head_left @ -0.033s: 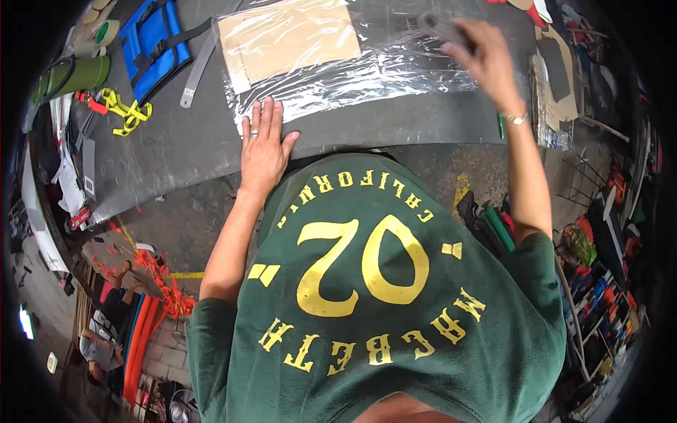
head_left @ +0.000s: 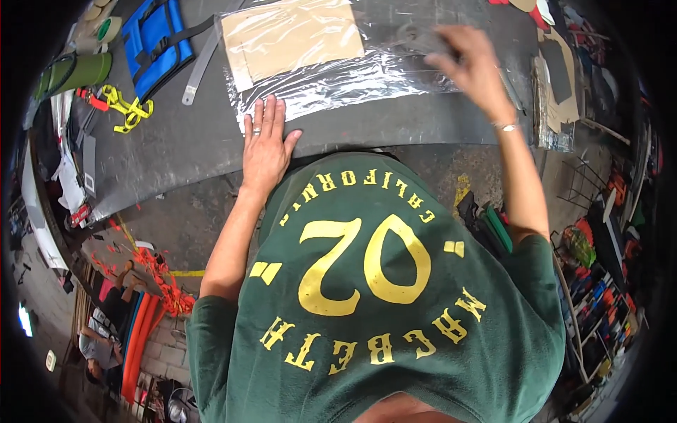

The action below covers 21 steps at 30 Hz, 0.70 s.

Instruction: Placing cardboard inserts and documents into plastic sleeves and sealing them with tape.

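Palm down and clamped on nothing, the left hand (head_left: 265, 154) lies with its fingers side by side and its thumb held out from them; its fingertips rest on the near left part of a clear plastic sheet (head_left: 338, 86), and a ring (head_left: 256, 132) shows on one finger; the right hand (head_left: 471, 65) is over the right side of the bench, near the sheet's right end, with thumb and forefinger apart; motion blurs it, and I cannot tell whether its fingers close on the grey, rounded object (head_left: 415, 37) just beyond them, nor what that object is; a bracelet (head_left: 509, 127) circles the right wrist.

The plastic sheet lies wrinkled and shiny on the dark bench (head_left: 367, 127), ahead of the person and between the two hands; a rectangular tan board (head_left: 293, 42) lies at its far left part, with glossy plastic seen across it; left of the sheet a grey metal strip (head_left: 201, 70) lies aslant, next to a blue fabric piece (head_left: 159, 60) with black straps; nearer the bench's left end are a tangled yellow strap (head_left: 129, 113) and a green roll (head_left: 79, 77); flat cardboard pieces (head_left: 560, 84) lie at the right end, beyond the right wrist; the person wears a dark green shirt (head_left: 367, 296) with yellow print.
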### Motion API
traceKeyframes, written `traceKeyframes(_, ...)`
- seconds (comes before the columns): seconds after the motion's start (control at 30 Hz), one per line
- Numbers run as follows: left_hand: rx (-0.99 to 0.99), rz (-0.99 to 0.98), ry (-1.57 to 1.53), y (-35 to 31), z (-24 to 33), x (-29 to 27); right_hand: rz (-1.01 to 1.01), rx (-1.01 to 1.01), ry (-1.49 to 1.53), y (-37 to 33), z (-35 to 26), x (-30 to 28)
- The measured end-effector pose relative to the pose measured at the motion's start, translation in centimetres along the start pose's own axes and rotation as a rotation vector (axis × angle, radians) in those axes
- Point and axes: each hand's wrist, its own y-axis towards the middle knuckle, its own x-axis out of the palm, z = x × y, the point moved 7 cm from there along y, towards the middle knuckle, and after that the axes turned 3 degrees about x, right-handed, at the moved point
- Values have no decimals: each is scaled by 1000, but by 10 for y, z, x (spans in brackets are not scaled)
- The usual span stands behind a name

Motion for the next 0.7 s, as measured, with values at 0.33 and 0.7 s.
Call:
traceKeyframes(0.33,22,55,-63,6,7,-9,-226,-171,239,-26,-133,121)
traceKeyframes(0.7,0,69,-97,8,10,-14,-287,-117,170,-25,-130,129)
